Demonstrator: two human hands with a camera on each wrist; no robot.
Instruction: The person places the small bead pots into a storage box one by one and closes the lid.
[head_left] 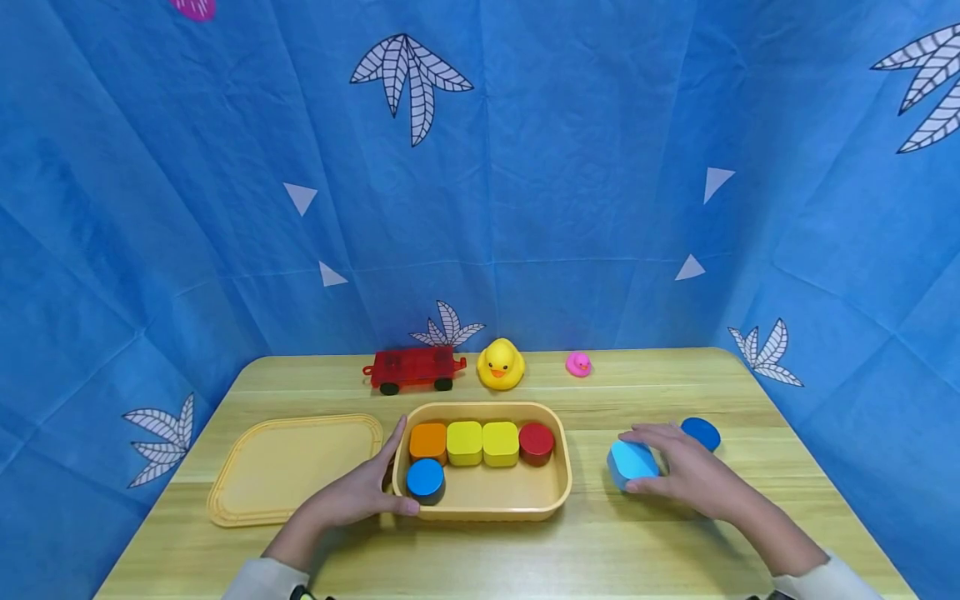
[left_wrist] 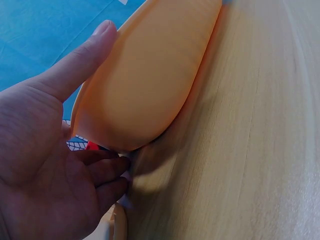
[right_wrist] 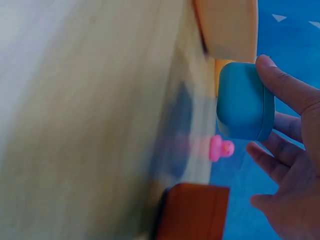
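Across the wooden worktop (head_left: 480, 562), the work in hand looks to be dealing with toy blocks around a peach plastic box (head_left: 502, 489), which stands open in the middle; its matching flat lid (head_left: 300, 471) lies to the left. Behind them is a red toy wagon (head_left: 414, 367)

The two hands are well apart. The left hand (head_left: 363, 492) grips the left end of the box, spread wide, with the thumb on the near rim and the index finger along the corner, seemingly to steady it. The right hand (head_left: 690, 471) pinches a rounded light-blue block (head_left: 628, 464) between thumb and fingers, parted only by the block's width. The block is to the right of the box, apart from it, and looks raised, its shadow separate on the wood in the right wrist view

The next move, as I judge it, calls for keeping that pinch firm and the box still; the bare floor at the box's near right has room, while the far row is taken by an orange block (head_left: 429, 442), two yellow blocks (head_left: 483, 443) and a red cylinder (head_left: 536, 444). A blue cylinder (head_left: 426, 481) sits at near left. Smallest is the pink duck (head_left: 578, 364), well clear at the back
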